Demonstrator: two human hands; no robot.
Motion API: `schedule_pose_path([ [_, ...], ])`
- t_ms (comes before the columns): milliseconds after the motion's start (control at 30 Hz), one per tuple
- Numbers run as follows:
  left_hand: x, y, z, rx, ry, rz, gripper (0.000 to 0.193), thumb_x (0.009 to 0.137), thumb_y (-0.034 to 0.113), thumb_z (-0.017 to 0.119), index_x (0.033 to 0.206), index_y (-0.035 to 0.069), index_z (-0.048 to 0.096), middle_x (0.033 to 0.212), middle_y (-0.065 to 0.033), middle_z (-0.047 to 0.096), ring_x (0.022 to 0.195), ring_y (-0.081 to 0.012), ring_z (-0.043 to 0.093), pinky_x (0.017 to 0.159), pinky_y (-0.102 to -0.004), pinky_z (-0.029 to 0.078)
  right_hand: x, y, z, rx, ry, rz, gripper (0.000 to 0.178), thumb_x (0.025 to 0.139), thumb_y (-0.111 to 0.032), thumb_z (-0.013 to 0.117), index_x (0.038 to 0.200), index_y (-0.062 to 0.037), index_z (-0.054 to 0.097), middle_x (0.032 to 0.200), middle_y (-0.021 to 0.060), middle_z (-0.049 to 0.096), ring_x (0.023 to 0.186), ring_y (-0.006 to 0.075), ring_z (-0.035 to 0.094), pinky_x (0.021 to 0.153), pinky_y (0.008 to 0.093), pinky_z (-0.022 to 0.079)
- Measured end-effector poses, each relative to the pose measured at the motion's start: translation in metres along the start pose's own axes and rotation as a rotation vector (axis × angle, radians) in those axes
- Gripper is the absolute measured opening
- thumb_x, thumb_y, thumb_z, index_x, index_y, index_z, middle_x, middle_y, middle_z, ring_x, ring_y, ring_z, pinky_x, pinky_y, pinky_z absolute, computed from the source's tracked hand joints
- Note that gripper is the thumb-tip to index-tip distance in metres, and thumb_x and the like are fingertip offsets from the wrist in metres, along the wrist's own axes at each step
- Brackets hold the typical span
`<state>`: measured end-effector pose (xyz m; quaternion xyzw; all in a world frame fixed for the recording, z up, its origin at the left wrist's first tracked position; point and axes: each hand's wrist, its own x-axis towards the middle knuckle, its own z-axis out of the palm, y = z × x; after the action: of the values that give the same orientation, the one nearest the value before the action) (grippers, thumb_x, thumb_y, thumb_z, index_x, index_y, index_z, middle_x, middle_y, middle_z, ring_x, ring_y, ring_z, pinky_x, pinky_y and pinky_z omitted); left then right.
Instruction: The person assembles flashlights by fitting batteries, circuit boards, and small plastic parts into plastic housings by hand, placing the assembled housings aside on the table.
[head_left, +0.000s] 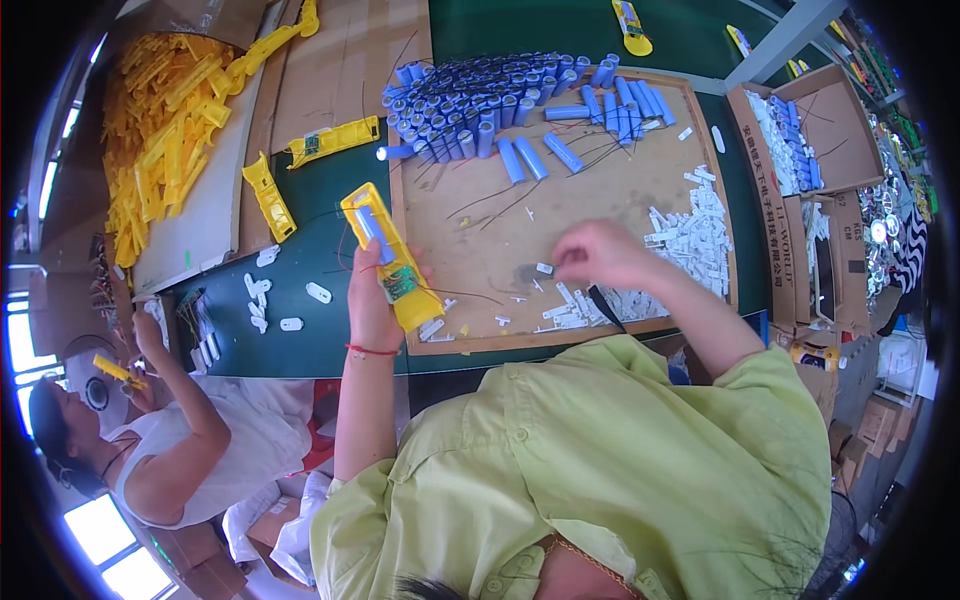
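My left hand [370,295] is closed around a yellow plastic housing [397,243], held tilted over the left edge of the wooden board. Inside it lie a blue battery cell [366,224] near the far end and a green circuit board [401,284] near the closer end. Over the board, my right hand [600,254] has its fingers curled together; whatever they pinch, if anything, is hidden. A small white plastic piece [544,268] shows just left of those fingertips. Beside and below that hand spreads a pile of white plastic pieces [695,240].
Many blue battery cells [470,110] with dark wires stand at the board's far side. Yellow housings [170,140] are heaped at far left. A cardboard box [835,120] stands at right. A co-worker [200,440] sits at left, holding a yellow part [118,371].
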<state>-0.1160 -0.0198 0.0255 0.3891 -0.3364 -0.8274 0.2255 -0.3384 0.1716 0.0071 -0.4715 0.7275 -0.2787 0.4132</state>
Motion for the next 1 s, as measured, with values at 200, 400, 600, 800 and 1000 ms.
schedule_pose_path([
  [200, -0.001, -0.008, 0.019, 0.013, -0.121, -0.079, 0.041, 0.095, 0.041, 0.034, 0.104, 0.004, 0.05, 0.09, -0.011, 0.059, 0.07, -0.0236, 0.061, 0.062, -0.0357, 0.052, -0.015, 0.004, 0.025, -0.373, 0.111, 0.001, 0.02, 0.068, -0.024, 0.073, 0.075, -0.0078, 0.063, 0.076, 0.0052, 0.059, 0.08, 0.0229, 0.058, 0.068, 0.0357, 0.047],
  [400, -0.003, -0.02, 0.02, 0.088, -0.091, -0.08, 0.04, 0.094, 0.041, 0.037, 0.107, 0.004, 0.048, 0.09, -0.0114, 0.058, 0.069, -0.0233, 0.061, 0.06, -0.0354, 0.052, 0.0, -0.004, 0.02, -0.287, 0.168, -0.09, 0.015, 0.071, -0.02, 0.069, 0.074, -0.007, 0.062, 0.077, 0.0079, 0.062, 0.074, 0.0235, 0.062, 0.064, 0.0368, 0.049],
  [600, -0.018, -0.021, 0.037, 0.29, -0.233, 0.006, 0.031, 0.093, 0.023, 0.044, 0.119, 0.007, 0.037, 0.093, -0.014, 0.057, 0.068, -0.023, 0.062, 0.059, -0.0335, 0.053, 0.013, -0.054, -0.009, -0.266, 0.668, -0.671, 0.021, 0.068, -0.008, 0.07, 0.086, -0.0062, 0.059, 0.078, 0.0067, 0.061, 0.068, 0.0199, 0.062, 0.056, 0.0278, 0.049],
  [800, -0.02, -0.013, 0.051, 0.309, -0.36, 0.057, 0.034, 0.093, 0.019, 0.049, 0.12, 0.004, 0.036, 0.097, -0.0121, 0.059, 0.076, -0.0178, 0.062, 0.066, -0.0293, 0.052, 0.023, -0.072, -0.013, -0.38, 0.86, -0.873, 0.027, 0.066, 0.007, 0.068, 0.092, -0.0017, 0.063, 0.085, 0.0073, 0.064, 0.069, 0.0194, 0.064, 0.054, 0.0275, 0.052],
  [1000, -0.004, -0.008, 0.05, 0.191, -0.343, -0.037, 0.041, 0.097, 0.036, 0.036, 0.123, 0.005, 0.039, 0.098, -0.0125, 0.059, 0.08, -0.0202, 0.062, 0.068, -0.0316, 0.051, 0.048, -0.075, -0.011, -0.013, 0.785, -0.679, 0.023, 0.07, -0.002, 0.067, 0.092, -0.006, 0.063, 0.081, 0.0062, 0.063, 0.071, 0.0186, 0.062, 0.061, 0.0286, 0.05],
])
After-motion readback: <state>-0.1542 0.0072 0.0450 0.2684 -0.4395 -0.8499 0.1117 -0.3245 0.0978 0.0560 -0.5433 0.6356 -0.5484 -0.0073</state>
